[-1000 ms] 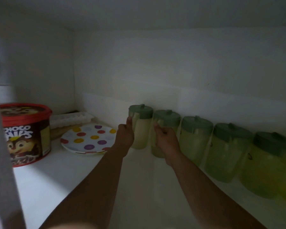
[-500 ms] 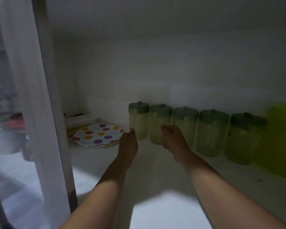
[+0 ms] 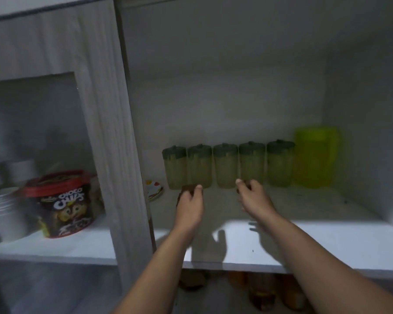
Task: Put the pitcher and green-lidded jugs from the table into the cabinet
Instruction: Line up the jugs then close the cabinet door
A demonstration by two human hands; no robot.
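Several green-lidded jugs (image 3: 226, 168) stand upright in a row against the back wall of the cabinet shelf (image 3: 327, 241). A bright yellow-green pitcher (image 3: 315, 157) stands at the right end of the row. My left hand (image 3: 190, 205) hovers over the shelf just in front of the two leftmost jugs, fingers loosely curled, holding nothing. A little to the right, my right hand (image 3: 254, 199) is in front of the middle jugs, fingers apart and empty. Neither hand touches a jug.
A wood-grain cabinet post (image 3: 114, 132) splits the view. Behind the glass door on the left stand a red-lidded Choco Chips tub (image 3: 61, 205) and stacked white bowls (image 3: 2, 207). A dotted plate (image 3: 154, 189) peeks out beside the post. Jars show dimly on the shelf below (image 3: 259, 288).
Both hands have let go of the leftmost jugs and pulled back toward the shelf front. The view has backed out of the cabinet, bringing the post and glass door into sight.
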